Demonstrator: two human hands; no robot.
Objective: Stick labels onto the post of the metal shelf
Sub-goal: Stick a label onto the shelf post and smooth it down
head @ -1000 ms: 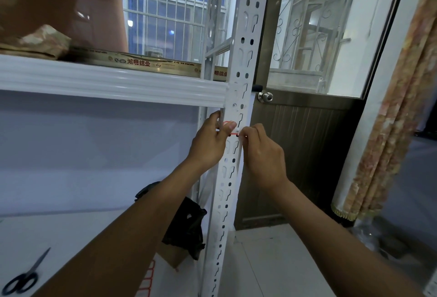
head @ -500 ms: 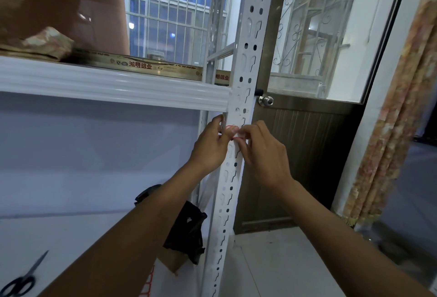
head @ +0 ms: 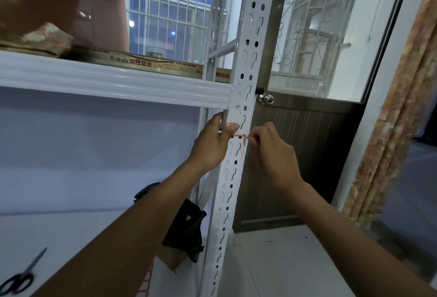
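Note:
A white slotted post (head: 236,154) of the metal shelf runs from top to bottom through the middle of the view. A white label with a red border (head: 238,132) lies across the post just below the white shelf beam (head: 113,81). My left hand (head: 212,145) wraps the post's left edge, and its thumb presses the label's left part. My right hand (head: 272,152) is just right of the post, with thumb and forefinger pinched at the label's right end.
Black-handled scissors (head: 19,277) lie on the lower shelf board at bottom left. A black bag (head: 186,228) and a red-bordered label sheet (head: 146,280) sit behind the post. A door with a round knob (head: 266,99) stands right of the post, and a patterned curtain (head: 390,131) hangs at far right.
My right hand has slid from the post's face out to its right edge. The label's lower red border now shows. My left thumb stays on the label.

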